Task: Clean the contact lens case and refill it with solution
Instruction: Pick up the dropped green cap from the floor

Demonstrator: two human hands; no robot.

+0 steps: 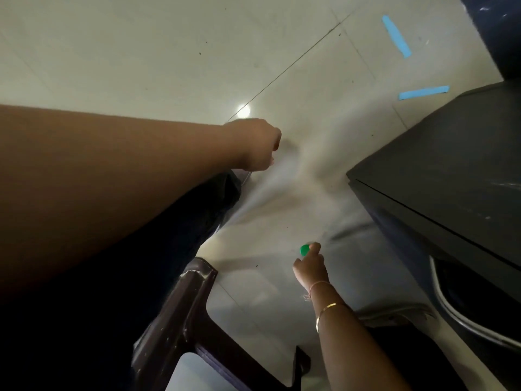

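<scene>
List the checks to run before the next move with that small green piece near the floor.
1. Green piece secured: ok, the right hand pinches it at its fingertips.
2. Left hand free: cannot tell, its fingers are curled and the palm is hidden.
3. Lens case body in view: not ok, none shows.
4. Solution bottle in view: not ok, none shows.
5. Sharp view of the hands: not ok, the floor near them is smeared by motion blur.
6. Room to lift the right hand: ok, the dark cabinet stands apart from it.
</scene>
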